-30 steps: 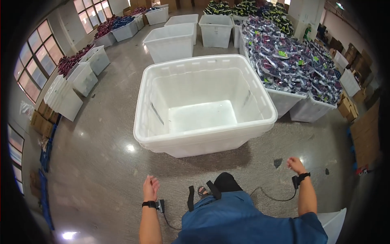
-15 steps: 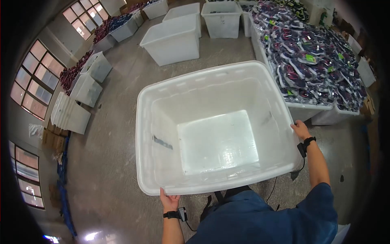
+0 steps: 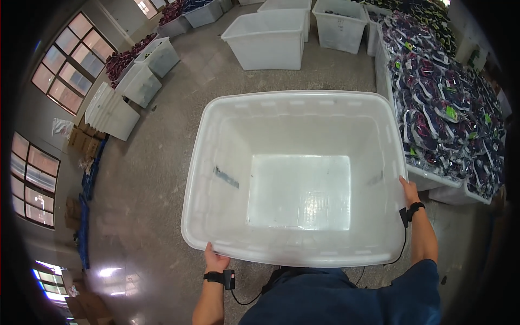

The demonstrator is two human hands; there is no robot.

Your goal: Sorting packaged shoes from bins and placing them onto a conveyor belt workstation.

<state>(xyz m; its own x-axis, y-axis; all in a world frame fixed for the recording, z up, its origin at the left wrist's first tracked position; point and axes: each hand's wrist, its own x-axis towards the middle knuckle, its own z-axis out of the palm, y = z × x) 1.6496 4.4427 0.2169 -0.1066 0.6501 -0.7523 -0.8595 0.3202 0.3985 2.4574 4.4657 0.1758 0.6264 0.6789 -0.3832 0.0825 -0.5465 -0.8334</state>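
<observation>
A large white plastic bin (image 3: 301,260) stands right in front of me, its inside bare apart from a dark smear on the left wall. My left hand (image 3: 216,261) grips the rim near the bin's near left corner, thumb over the edge and fingers underneath. On the right side, my right hand (image 3: 409,190) is closed on the rim, with its fingers mostly hidden behind the edge. Both wrists wear black straps with small devices and cables.
To the right, bins heaped with plastic-wrapped shoes (image 3: 433,108) stand near the held bin. Ahead is another white bin (image 3: 265,46). Along the left wall are more white bins (image 3: 140,85), stacked bins (image 3: 111,111), cardboard boxes (image 3: 84,142) and a blue sheet (image 3: 84,227).
My view has swung to the left, so the surroundings have shifted right. The held bin has turned a little and now sits squarer to me; both hands still grip its rim.
</observation>
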